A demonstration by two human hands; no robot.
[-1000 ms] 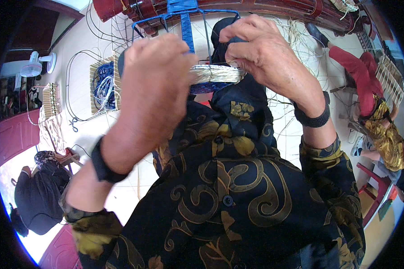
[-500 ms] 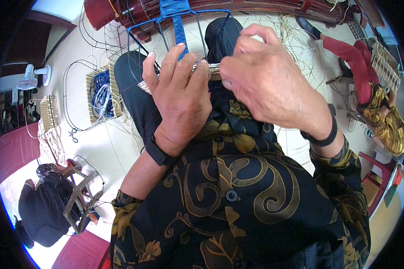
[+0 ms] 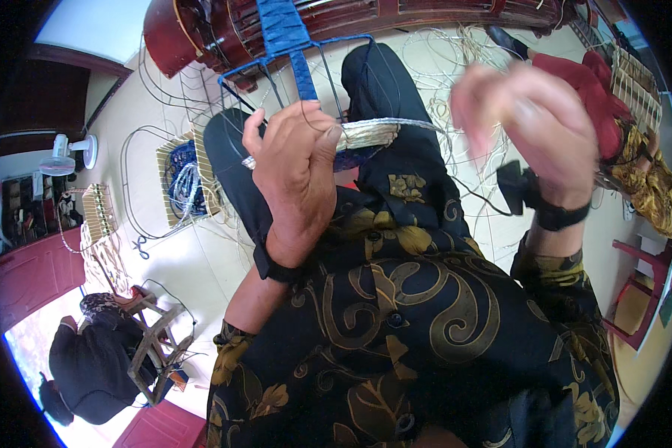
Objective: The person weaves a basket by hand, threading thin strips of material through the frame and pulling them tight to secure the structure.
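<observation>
My left hand (image 3: 291, 175) grips a wire frame at a band of pale woven strips (image 3: 369, 134), thumb and fingers closed over it above my lap. The frame's blue-wrapped handle (image 3: 300, 63) rises away from me over my dark trousers. My right hand (image 3: 534, 123) is raised to the right of the band, blurred, its fingers bunched. A thin pale strand (image 3: 429, 127) runs from the band's end toward it. Both wrists carry black bands.
Loose wires and pale strands lie on the tiled floor. A half-woven basket (image 3: 183, 183) and a fan (image 3: 71, 153) are at left. One person crouches by a wooden stool (image 3: 153, 343) lower left; another in red (image 3: 597, 82) sits at right. Dark wooden furniture (image 3: 224, 30) lies ahead.
My right hand has left the woven band and swung out to the right, drawing the strand with it. My left hand has stayed on the band, now turned more sideways.
</observation>
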